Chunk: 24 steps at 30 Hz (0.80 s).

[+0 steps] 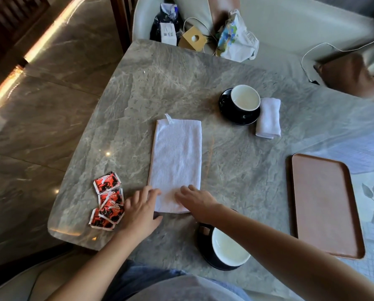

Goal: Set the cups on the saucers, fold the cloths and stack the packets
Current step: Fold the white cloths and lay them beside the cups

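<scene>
A white cloth [176,161], folded into a long strip, lies in the middle of the table. My left hand [141,210] touches its near left corner and my right hand [195,202] rests on its near end, fingers spread. A second white cloth [268,118] lies folded small beside a far black cup [244,99] that sits on a black saucer [226,105]. A near black cup [229,246] sits on its saucer [203,244], partly under my right forearm. Several red packets [107,200] lie loosely overlapped left of my left hand.
A brown tray [325,205] sits at the table's right. The marble table [181,83] ends just left of the packets. Behind it a chair holds bags [236,36], a cardboard piece and a cable. A brown cushion [351,77] lies at far right.
</scene>
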Available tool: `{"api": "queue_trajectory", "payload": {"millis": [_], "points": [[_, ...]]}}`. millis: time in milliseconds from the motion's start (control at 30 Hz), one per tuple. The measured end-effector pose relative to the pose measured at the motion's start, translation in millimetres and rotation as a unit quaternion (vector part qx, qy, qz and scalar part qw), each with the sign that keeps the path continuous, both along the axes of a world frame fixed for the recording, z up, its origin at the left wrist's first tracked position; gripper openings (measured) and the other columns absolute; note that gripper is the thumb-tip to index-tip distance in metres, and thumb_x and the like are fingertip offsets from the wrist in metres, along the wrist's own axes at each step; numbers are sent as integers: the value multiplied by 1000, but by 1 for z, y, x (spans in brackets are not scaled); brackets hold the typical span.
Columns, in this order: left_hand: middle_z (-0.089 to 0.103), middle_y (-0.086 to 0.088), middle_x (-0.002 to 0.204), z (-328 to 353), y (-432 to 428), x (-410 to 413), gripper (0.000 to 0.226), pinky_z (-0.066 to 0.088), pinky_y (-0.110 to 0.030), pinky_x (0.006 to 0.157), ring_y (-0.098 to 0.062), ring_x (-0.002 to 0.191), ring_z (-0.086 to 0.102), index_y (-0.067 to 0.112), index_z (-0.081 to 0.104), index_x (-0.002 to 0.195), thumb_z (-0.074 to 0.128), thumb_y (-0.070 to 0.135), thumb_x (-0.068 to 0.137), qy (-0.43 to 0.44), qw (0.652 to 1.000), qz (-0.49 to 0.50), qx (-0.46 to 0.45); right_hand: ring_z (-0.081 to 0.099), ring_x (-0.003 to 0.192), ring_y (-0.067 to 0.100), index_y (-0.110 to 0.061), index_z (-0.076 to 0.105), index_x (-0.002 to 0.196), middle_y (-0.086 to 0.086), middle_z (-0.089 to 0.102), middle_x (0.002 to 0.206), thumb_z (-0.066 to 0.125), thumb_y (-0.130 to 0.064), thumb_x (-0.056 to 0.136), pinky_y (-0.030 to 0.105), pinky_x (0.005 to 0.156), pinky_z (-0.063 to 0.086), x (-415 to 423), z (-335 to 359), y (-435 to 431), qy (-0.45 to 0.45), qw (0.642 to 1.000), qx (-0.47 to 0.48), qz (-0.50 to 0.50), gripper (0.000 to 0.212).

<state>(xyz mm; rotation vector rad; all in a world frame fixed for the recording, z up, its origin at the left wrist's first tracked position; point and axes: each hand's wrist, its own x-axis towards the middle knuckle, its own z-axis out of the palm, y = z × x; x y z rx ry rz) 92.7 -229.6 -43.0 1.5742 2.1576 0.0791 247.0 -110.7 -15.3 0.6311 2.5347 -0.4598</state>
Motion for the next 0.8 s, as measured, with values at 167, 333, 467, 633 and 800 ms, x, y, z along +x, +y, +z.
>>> {"api": "queue_trajectory", "payload": {"millis": [167, 333, 467, 633, 800], "points": [[42, 5, 128, 1, -1, 6, 62, 36, -38, 90, -22, 114, 45, 30, 43, 123, 67, 47, 68, 21, 1000, 14, 13, 50, 105, 27, -10, 41, 115, 7, 51, 113, 54, 3, 76, 37, 64, 42, 1, 1, 2, 35, 996, -41, -72, 44], [48, 5, 121, 4, 1, 6, 50, 39, -39, 88, -24, 110, 48, 28, 53, 114, 71, 40, 69, 9, 998, 43, 33, 49, 76, 28, -13, 39, 107, 8, 56, 110, 46, 3, 74, 35, 59, 36, 4, 15, 15, 84, 978, -100, -161, 37], [55, 3, 110, 5, 8, 0, 30, 45, -41, 78, -26, 99, 53, 21, 60, 99, 67, 15, 71, -25, 996, 50, 64, 45, 71, 27, -19, 37, 101, 8, 58, 106, 44, 1, 73, 34, 59, 31, 9, 25, 19, 94, 977, -98, -163, 35], [64, 2, 94, 5, 16, -16, 17, 47, -34, 66, -24, 84, 62, 17, 67, 89, 61, 5, 78, -89, 987, 77, 108, 60, 93, 29, -16, 44, 118, 5, 58, 118, 58, -11, 83, 37, 69, 47, 25, 15, 18, 65, 987, -79, -122, 38], [73, -3, 88, 9, 19, -24, 15, 48, -33, 62, -27, 77, 67, 18, 71, 96, 63, 20, 84, -119, 975, 156, 105, 59, 97, 25, -18, 52, 112, 3, 58, 109, 64, -30, 86, 36, 71, 48, 30, 8, 24, 55, 986, -56, -145, 31]]}}
